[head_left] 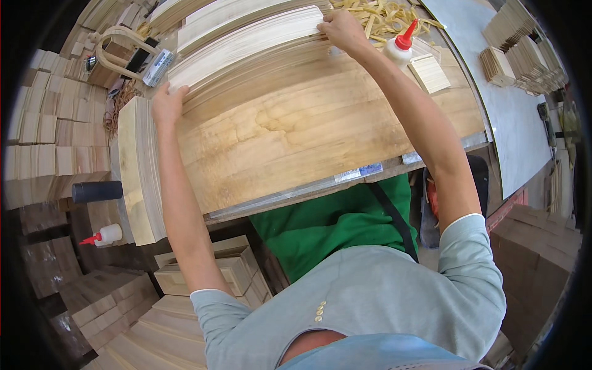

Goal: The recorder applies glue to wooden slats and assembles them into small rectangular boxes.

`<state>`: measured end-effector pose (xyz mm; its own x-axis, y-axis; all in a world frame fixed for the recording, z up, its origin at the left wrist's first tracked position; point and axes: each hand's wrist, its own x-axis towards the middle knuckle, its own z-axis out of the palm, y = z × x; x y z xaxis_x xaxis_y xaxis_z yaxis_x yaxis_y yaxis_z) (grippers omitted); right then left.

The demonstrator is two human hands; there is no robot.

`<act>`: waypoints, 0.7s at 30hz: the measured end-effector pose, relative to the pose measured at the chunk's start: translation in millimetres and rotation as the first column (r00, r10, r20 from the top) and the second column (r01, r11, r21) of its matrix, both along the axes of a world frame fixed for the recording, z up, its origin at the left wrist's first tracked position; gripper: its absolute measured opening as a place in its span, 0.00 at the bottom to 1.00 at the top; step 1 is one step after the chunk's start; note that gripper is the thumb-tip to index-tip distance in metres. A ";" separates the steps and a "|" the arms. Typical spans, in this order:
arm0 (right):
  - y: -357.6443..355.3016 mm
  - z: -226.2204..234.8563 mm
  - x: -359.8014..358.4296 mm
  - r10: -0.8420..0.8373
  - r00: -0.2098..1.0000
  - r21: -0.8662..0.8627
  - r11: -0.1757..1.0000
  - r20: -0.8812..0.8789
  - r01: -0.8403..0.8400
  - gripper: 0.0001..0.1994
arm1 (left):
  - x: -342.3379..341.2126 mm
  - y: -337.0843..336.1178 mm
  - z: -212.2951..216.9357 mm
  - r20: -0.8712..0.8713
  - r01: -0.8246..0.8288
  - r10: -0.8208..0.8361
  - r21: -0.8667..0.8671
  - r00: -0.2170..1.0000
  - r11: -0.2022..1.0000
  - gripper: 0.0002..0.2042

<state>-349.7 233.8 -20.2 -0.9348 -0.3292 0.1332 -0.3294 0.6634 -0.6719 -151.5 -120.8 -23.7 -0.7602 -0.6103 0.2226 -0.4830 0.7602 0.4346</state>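
A long stack of thin pale wooden strips (253,46) lies across the far side of a wooden work board (296,129). My left hand (168,106) grips the stack's left end, thumb toward me and fingers on the end. At the far right end, my right hand (345,31) is closed on the corner of the top strip; its fingertips are partly hidden. I cannot tell how many strips the hands hold. Another stack of thin boards (137,172) stands at the board's left edge, beside my left forearm.
A white glue bottle with a red cap (399,49) stands near small wood pieces (430,73) and wood shavings (385,17). At left are a second glue bottle (110,234), a black cylinder (97,191) and piled wood blocks (55,135). A grey table (518,135) adjoins at right.
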 end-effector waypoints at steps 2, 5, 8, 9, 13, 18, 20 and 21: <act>3.6 -4.8 -10.9 -0.029 1.000 0.036 0.999 -0.010 0.029 0.13 | -5.5 -2.2 0.9 -0.100 0.033 -0.002 0.309 0.995 0.950 0.30; 2.0 -6.0 -18.0 -0.069 0.988 0.072 0.994 -0.136 0.079 0.17 | -11.1 -11.4 -3.3 -0.308 0.078 0.084 0.479 0.948 0.874 0.26; 4.7 23.3 15.7 -0.018 0.991 -0.453 0.888 0.131 0.076 0.20 | 4.8 -19.4 -8.6 -0.400 0.087 0.175 0.558 0.900 0.825 0.24; 7.4 28.9 30.3 -0.014 0.991 -0.436 0.897 0.134 0.072 0.20 | 10.7 -20.0 -16.5 -0.393 0.079 0.189 0.574 0.900 0.815 0.24; 55.2 17.5 90.7 0.061 0.997 -0.499 0.866 0.050 -0.028 0.17 | 61.4 19.9 -9.9 -0.513 0.181 0.257 0.656 0.819 0.733 0.23; 121.9 -23.4 124.1 0.150 0.967 -0.352 0.933 0.206 -0.070 0.21 | 112.3 116.5 -17.0 -0.389 0.119 0.161 0.604 0.907 0.788 0.22; 124.5 -44.5 130.1 0.066 0.995 -0.221 0.974 0.073 -0.049 0.21 | 123.7 134.7 -30.4 -0.350 0.117 0.113 0.571 0.930 0.812 0.24; 127.2 -51.9 132.1 0.005 0.997 -0.101 0.995 -0.079 -0.013 0.21 | 131.6 143.3 -29.8 -0.343 0.124 0.107 0.587 0.933 0.800 0.24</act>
